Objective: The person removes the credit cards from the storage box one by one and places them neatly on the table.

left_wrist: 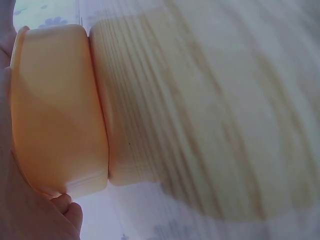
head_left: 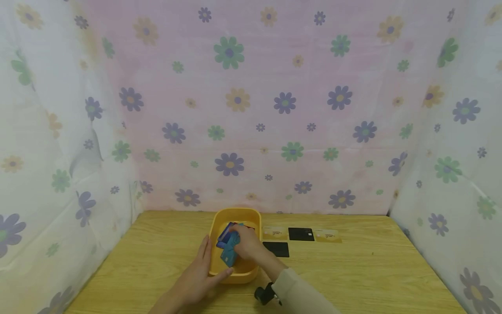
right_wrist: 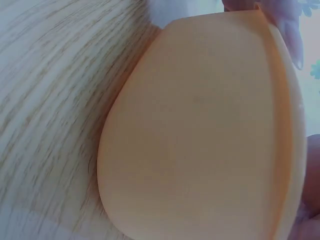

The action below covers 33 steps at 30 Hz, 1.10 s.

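Note:
A yellow plastic bin (head_left: 215,244) stands on the table with several blue and teal cards inside. My left hand (head_left: 196,272) holds the bin at its near left corner, fingers along the left wall and thumb on the front rim. Over the cards, my right hand (head_left: 248,242) reaches into the bin and pinches a teal card (head_left: 234,239). Another teal card (head_left: 228,258) lies just below it, and a dark blue card (head_left: 225,233) is to its left. Both wrist views show mostly the outer wall of the bin (left_wrist: 55,105), (right_wrist: 195,125); the cards are hidden there.
Right of the bin, a gold card (head_left: 274,233), a black card (head_left: 301,234) and a second gold card (head_left: 328,236) lie in a row. Another black card (head_left: 277,249) lies in front of them. Flowered cloth (head_left: 251,144) encloses the wooden table (head_left: 353,274).

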Motion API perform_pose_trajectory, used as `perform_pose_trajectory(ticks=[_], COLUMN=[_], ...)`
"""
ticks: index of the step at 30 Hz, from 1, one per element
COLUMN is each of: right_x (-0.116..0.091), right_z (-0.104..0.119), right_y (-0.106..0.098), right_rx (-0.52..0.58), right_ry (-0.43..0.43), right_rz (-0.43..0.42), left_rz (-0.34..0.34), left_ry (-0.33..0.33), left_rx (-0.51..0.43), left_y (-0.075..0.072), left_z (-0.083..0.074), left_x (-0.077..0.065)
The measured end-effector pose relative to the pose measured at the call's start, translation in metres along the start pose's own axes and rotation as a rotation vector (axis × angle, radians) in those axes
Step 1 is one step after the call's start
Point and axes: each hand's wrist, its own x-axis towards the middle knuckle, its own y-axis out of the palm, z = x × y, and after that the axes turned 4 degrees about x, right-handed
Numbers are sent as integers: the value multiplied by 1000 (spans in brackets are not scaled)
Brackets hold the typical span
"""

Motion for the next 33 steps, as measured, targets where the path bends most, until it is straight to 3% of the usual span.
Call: perform_pose_trajectory(ticks=[8, 12, 33], right_x=[-4, -7, -20], right_z=[-1, -1, -10], right_y=[-7, -11, -29], right_rx=[47, 128, 284], right_ry=[6, 7, 2], right_rz=[19, 19, -61], left_rz=[-4, -3, -11], left_ry=[-3, -3, 4], left_rx=[-1, -6, 9], left_y=[1, 1, 1], left_z=[1, 1, 1], left_x=[0, 0, -1])
